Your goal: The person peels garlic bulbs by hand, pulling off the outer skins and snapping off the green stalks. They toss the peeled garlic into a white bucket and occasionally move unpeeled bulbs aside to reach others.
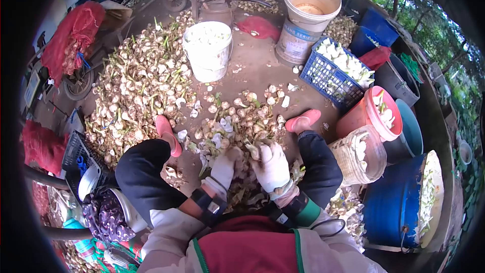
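Both of my hands wear white gloves and are close together, low between my knees. The fingers of my right hand point(270, 166) curl round what looks like a garlic bulb point(251, 149), whose pale greenish end shows at the fingertips. Beside it my left hand point(226, 166) is closed, its fingertips turned inward and down; whatever it grips is hidden. Just beyond the hands lies a small heap of garlic bulbs point(252, 121) with short stems and loose white peelings. Dark, dry skins point(245, 192) cover the ground under my wrists.
A large garlic pile point(144, 81) spreads at the left. Ahead stands a white bucket point(208, 55) of white pieces. At the right are a tall pail point(303, 35), a blue crate point(316, 73), a pink bucket point(356, 116), a woven basket point(348, 156) and a blue drum point(391, 202).
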A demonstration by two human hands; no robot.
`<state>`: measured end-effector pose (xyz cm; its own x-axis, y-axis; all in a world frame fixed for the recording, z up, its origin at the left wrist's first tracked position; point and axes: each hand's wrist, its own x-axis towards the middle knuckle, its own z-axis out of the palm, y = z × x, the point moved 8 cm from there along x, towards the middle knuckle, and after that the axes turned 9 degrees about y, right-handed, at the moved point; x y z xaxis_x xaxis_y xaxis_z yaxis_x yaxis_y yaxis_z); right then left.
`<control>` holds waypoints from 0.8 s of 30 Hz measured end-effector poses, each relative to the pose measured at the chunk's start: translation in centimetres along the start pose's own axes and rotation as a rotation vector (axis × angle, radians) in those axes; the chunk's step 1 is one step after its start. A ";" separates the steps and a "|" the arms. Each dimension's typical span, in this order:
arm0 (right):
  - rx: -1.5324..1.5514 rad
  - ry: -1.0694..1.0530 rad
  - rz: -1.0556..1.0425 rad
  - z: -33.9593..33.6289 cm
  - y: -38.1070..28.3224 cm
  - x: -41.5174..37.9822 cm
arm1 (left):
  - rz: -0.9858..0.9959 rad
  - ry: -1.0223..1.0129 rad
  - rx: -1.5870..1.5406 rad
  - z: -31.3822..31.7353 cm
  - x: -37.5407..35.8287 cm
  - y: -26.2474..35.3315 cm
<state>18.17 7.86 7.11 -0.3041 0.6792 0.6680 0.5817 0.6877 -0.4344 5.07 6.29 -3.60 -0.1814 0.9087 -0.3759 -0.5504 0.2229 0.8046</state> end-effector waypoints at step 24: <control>1.013 0.053 0.920 2.0 4.4 -3.0 | 0.674 0.086 0.932 5.0 -4.5 6.0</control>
<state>20.09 9.32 1.95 -0.0688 0.9938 -0.0873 -0.2527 -0.1020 -0.9622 6.63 5.34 5.21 -0.2850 0.9232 0.2580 0.4883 -0.0918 0.8678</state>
